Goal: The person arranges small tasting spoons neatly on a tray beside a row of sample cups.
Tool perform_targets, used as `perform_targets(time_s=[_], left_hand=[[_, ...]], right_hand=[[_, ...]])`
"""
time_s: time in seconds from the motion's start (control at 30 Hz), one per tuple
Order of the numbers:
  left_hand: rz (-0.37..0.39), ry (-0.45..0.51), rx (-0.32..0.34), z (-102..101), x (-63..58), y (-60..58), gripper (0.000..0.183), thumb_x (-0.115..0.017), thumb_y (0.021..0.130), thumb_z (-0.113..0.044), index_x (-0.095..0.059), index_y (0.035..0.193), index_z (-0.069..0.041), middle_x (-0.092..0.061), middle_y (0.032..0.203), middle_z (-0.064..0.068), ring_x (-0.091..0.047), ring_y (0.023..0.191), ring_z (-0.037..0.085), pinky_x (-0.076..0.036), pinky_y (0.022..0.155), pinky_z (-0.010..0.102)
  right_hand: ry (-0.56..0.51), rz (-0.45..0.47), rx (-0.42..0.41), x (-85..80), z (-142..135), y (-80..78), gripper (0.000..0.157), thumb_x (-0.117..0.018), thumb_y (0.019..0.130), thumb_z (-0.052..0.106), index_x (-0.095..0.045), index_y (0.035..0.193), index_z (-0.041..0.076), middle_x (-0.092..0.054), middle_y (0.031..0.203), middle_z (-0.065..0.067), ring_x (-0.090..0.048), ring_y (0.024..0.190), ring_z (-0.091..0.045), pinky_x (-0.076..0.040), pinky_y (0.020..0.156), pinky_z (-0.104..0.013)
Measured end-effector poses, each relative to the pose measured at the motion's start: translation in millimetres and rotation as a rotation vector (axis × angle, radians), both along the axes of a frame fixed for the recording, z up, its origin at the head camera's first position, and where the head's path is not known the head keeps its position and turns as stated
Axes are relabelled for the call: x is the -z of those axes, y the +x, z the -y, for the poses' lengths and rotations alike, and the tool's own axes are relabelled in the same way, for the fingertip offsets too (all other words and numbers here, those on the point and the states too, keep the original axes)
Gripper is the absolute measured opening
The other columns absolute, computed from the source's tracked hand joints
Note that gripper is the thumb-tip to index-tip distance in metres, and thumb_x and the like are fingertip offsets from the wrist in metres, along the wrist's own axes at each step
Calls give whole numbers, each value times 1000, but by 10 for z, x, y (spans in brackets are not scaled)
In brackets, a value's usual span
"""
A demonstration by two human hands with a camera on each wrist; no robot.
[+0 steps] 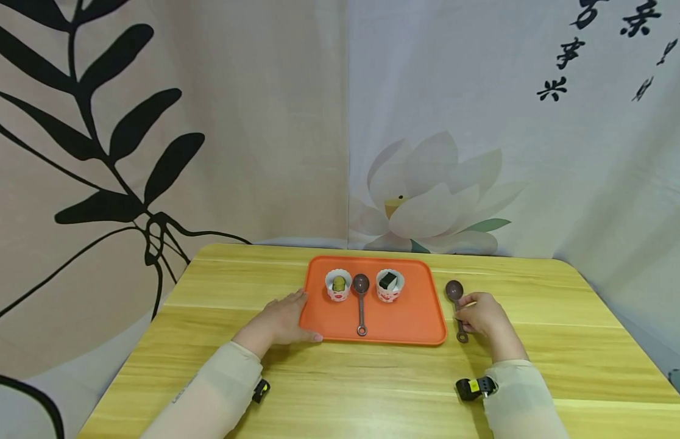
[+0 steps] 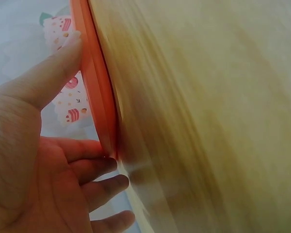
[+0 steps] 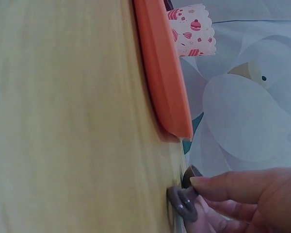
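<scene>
My left hand [image 1: 287,320] rests at the left edge of an orange tray [image 1: 403,329], its thumb along the near rim and its fingers against the side, as the left wrist view also shows. To the right of the tray, my right hand [image 1: 481,318] pinches the handle of a brown spoon [image 1: 454,290] between thumb and fingers. Its bowl points away from me and the ringed handle end [image 3: 184,206] lies close over the table. A second brown spoon [image 1: 361,308] lies in the middle of the tray, handle toward me.
On the tray stand two patterned paper cups, the left cup [image 1: 338,295] with a green piece [image 1: 339,283] in it, the right cup [image 1: 389,296] with a black-and-white piece [image 1: 388,280]. The wooden table [image 1: 351,384] ends at a printed curtain [image 1: 285,152] behind.
</scene>
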State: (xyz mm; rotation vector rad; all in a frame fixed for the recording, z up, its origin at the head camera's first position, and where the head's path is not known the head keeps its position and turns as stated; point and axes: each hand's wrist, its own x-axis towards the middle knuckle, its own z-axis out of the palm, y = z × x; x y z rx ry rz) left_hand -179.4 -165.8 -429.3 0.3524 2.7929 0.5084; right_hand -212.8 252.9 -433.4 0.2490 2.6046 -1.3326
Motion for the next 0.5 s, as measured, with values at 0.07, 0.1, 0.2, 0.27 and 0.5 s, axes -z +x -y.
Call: perform_targets(time_s=[0.07, 0.1, 0.2, 0.27, 0.5], left_hand=[[2, -2, 0, 0, -8, 3, 111, -79, 78, -58, -31, 153, 7, -29, 161, 21, -29, 147, 36, -23, 116, 60], [4, -1, 0, 1, -4, 1, 111, -79, 78, -58, -31, 153, 7, -29, 161, 20, -29, 148, 36, -23, 116, 60], [2, -3, 1, 3, -5, 1, 111, -79, 77, -58, -31, 153, 7, -29, 161, 21, -29, 147, 37, -24, 116, 61], [2, -7, -2, 2, -6, -1, 111, -79, 78, -58, -31, 153, 7, -29, 161, 20, -29, 148, 36, -23, 116, 61], [-1, -24, 3, -2, 6, -10, 110, -78, 78, -59, -31, 153, 6, -29, 161, 20, -29, 148, 36, -24, 116, 60]], right_hand=[[0, -4, -1, 0, 4, 4, 29, -68, 87, -4, -56, 111, -14, -64, 79, -12, -59, 56, -12, -56, 55, -26], [0, -6, -3, 1, 6, 6, 28, -68, 87, -4, -56, 111, -14, -64, 79, -12, -59, 56, -12, -56, 55, -26], [5, -5, -2, -2, 10, 9, 27, -67, 87, -3, -56, 110, -13, -64, 79, -12, -59, 56, -12, -56, 55, -27], [10, -5, -6, -4, 9, 11, 27, -67, 88, -3, -56, 110, -13, -64, 80, -13, -59, 56, -12, -56, 55, -27], [13, 3, 1, 1, 7, 8, 27, -67, 88, -2, -57, 111, -12, -64, 82, -13, -59, 57, -13, -56, 55, -27]])
